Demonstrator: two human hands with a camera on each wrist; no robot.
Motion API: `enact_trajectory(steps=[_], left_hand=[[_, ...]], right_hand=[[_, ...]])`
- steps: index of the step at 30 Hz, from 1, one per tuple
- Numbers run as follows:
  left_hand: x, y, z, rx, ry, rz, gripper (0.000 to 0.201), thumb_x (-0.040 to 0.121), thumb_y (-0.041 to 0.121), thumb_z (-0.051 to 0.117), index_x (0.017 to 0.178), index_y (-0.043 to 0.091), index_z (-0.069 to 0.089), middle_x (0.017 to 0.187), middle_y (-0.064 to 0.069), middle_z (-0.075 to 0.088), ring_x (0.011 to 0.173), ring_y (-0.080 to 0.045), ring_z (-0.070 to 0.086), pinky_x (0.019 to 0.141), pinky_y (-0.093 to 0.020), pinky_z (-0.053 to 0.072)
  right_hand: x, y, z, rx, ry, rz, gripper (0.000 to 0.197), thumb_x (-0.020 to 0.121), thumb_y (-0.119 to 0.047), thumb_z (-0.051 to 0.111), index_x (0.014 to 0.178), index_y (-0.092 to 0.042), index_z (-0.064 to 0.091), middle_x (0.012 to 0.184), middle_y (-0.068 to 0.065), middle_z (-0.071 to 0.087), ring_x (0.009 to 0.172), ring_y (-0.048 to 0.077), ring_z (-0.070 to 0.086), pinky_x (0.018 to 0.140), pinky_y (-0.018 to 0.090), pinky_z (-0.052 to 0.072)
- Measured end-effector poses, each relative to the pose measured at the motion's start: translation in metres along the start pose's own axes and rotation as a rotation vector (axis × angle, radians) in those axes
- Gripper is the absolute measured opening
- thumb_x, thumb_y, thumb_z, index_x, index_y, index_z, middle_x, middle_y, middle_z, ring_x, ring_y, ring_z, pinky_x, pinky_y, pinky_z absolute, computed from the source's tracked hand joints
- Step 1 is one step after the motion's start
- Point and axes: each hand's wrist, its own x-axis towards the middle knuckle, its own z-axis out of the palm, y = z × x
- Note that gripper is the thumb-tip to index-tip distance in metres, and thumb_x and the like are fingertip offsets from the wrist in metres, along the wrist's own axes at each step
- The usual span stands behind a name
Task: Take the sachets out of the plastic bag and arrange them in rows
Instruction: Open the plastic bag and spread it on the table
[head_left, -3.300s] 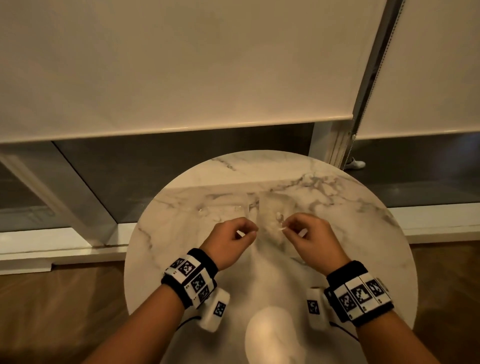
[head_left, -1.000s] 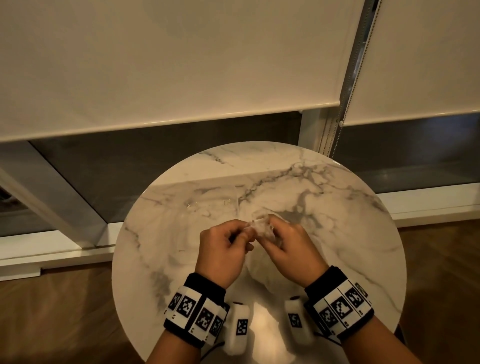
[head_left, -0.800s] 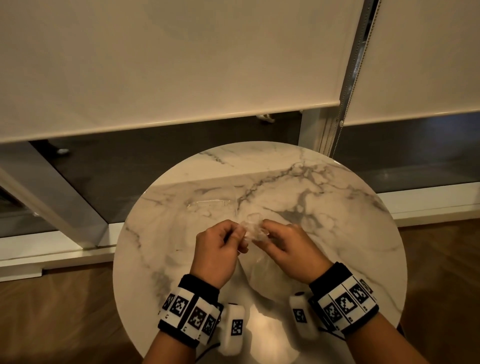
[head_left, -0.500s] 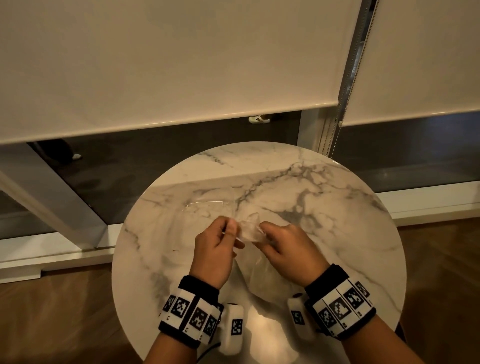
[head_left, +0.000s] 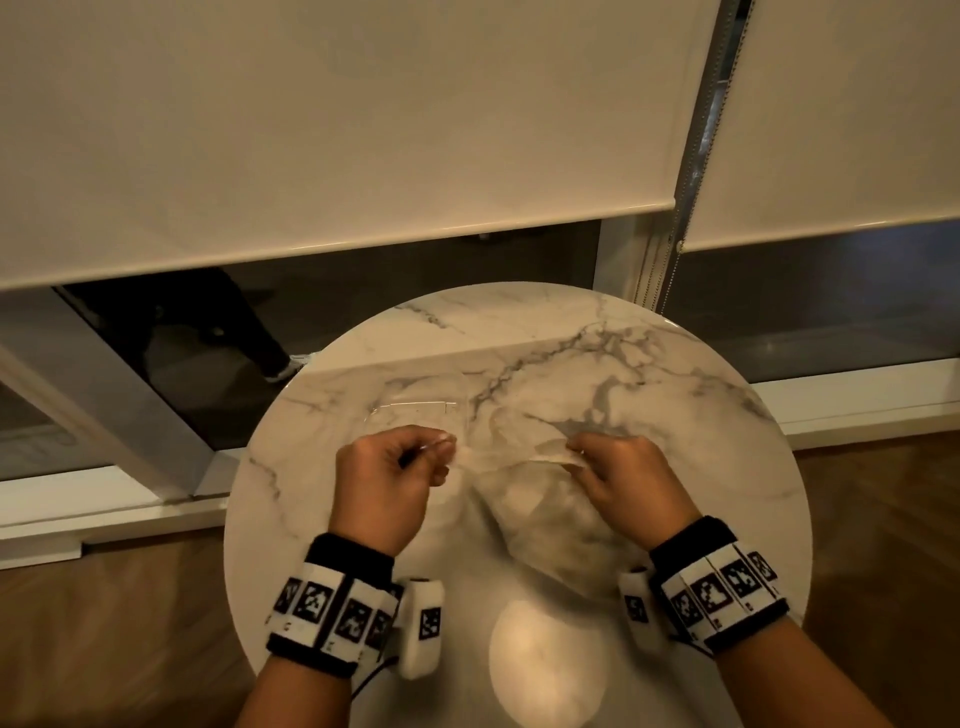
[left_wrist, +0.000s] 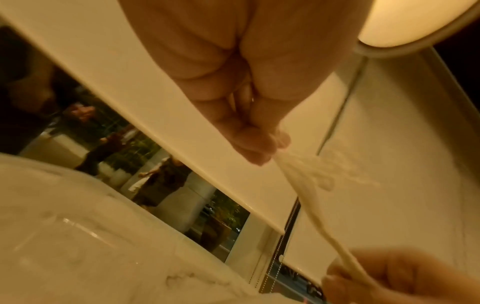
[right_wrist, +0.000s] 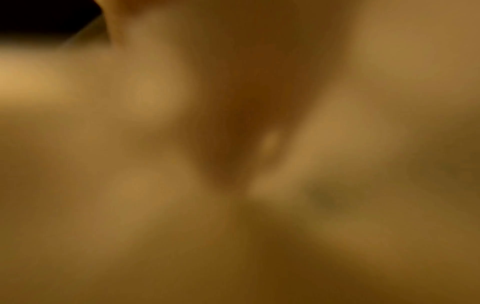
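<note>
While the round marble table (head_left: 675, 415) fills the lower half of the head view, the person's two hands work just above its middle. The left hand (head_left: 387, 480) has its fingers curled, thumb and forefinger pinching one edge of the clear plastic bag (head_left: 540, 499). The right hand (head_left: 621, 483) pinches the opposite edge, and the film is stretched taut between them, the rest of the bag sagging toward the person over the tabletop. In the left wrist view the bag's edge (left_wrist: 311, 197) runs as a pale strip from the left fingertips (left_wrist: 255, 144) down to the right hand (left_wrist: 400, 273). The sachets cannot be made out through the film. A clear plastic tray (head_left: 415, 415) lies on the marble just beyond the left hand, near it, barely visible. Behind the table, cream roller blinds (head_left: 363, 130) hang over a dark window. The right wrist view is a brown blur, nothing readable.
</note>
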Motion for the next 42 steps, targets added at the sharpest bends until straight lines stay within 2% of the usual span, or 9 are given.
enact_trajectory(steps=[5,10,16,23,27,32,35,39,42], left_hand=[[0.002,0.003,0.005,0.043,-0.078,-0.023,0.007,0.091,0.017,0.07,0.093,0.022,0.074,0.073,0.002,0.073,0.067,-0.013,0.069,0.069,-0.027,0.058],[0.006,-0.038,-0.012,0.47,-0.23,-0.163,0.046,0.086,0.063,0.059,0.122,0.033,0.064,0.11,0.014,0.069,0.101,-0.009,0.065,0.09,-0.034,0.053],[-0.006,-0.064,-0.01,0.948,-0.463,-0.168,0.027,0.092,0.052,0.059,0.11,0.037,0.07,0.111,0.015,0.072,0.105,-0.008,0.064,0.095,-0.028,0.047],[-0.014,-0.064,-0.01,0.858,-0.496,-0.249,0.018,0.092,0.041,0.065,0.105,0.033,0.074,0.108,0.01,0.072,0.101,-0.011,0.065,0.089,-0.026,0.051],[-0.01,-0.056,-0.012,0.737,-0.484,-0.24,0.037,0.083,0.051,0.071,0.118,0.038,0.067,0.113,0.017,0.066,0.103,-0.007,0.062,0.093,-0.03,0.052],[0.014,-0.012,0.006,0.45,-0.38,-0.005,0.024,0.087,0.047,0.069,0.106,0.033,0.072,0.099,0.021,0.069,0.089,0.004,0.062,0.076,-0.022,0.052],[0.034,0.016,0.026,0.272,-0.37,0.089,0.028,0.087,0.041,0.071,0.114,0.033,0.069,0.107,0.019,0.068,0.093,0.001,0.064,0.08,-0.031,0.057],[0.069,0.047,0.049,0.286,-0.388,0.153,0.06,0.086,0.045,0.07,0.14,0.032,0.048,0.133,0.012,0.055,0.104,-0.008,0.06,0.084,-0.029,0.054],[0.093,0.062,0.059,0.412,-0.421,0.196,0.05,0.088,0.048,0.068,0.133,0.029,0.055,0.116,0.011,0.062,0.081,-0.004,0.058,0.074,-0.024,0.044]], right_hand=[[0.001,-0.004,-0.008,-0.088,0.038,0.016,0.003,0.085,-0.022,0.073,0.085,-0.022,0.07,0.07,0.0,0.069,0.066,0.029,0.065,0.052,0.029,0.036],[0.001,0.014,-0.02,0.161,0.028,0.075,0.015,0.088,-0.04,0.061,0.092,-0.029,0.07,0.076,-0.008,0.071,0.073,0.017,0.067,0.063,0.038,0.053],[0.007,0.025,-0.026,0.076,0.065,0.134,0.013,0.087,-0.04,0.071,0.093,-0.028,0.075,0.085,-0.012,0.052,0.086,0.016,0.054,0.071,0.036,0.048],[0.021,0.022,-0.046,0.111,-0.025,0.256,0.037,0.092,-0.051,0.057,0.064,-0.027,0.056,0.057,-0.005,0.055,0.062,0.019,0.055,0.056,0.036,0.044],[0.046,0.017,-0.061,0.244,-0.047,0.223,0.031,0.096,-0.04,0.061,0.071,-0.021,0.066,0.066,0.0,0.063,0.066,0.019,0.059,0.065,0.037,0.048],[0.087,0.016,-0.071,0.266,-0.145,0.091,0.014,0.088,-0.012,0.07,0.075,-0.015,0.072,0.075,-0.001,0.07,0.074,0.017,0.064,0.071,0.039,0.053],[0.107,0.012,-0.081,0.246,-0.226,-0.027,0.013,0.084,0.0,0.069,0.079,-0.012,0.072,0.075,0.0,0.068,0.071,0.013,0.06,0.068,0.035,0.05],[0.129,0.007,-0.087,0.244,-0.297,-0.114,0.02,0.085,-0.004,0.074,0.104,-0.005,0.072,0.094,0.008,0.072,0.085,0.02,0.067,0.077,0.034,0.054],[0.137,0.008,-0.09,0.24,-0.281,-0.079,0.03,0.085,-0.011,0.076,0.111,-0.02,0.067,0.098,0.0,0.072,0.087,0.015,0.069,0.078,0.034,0.057]])
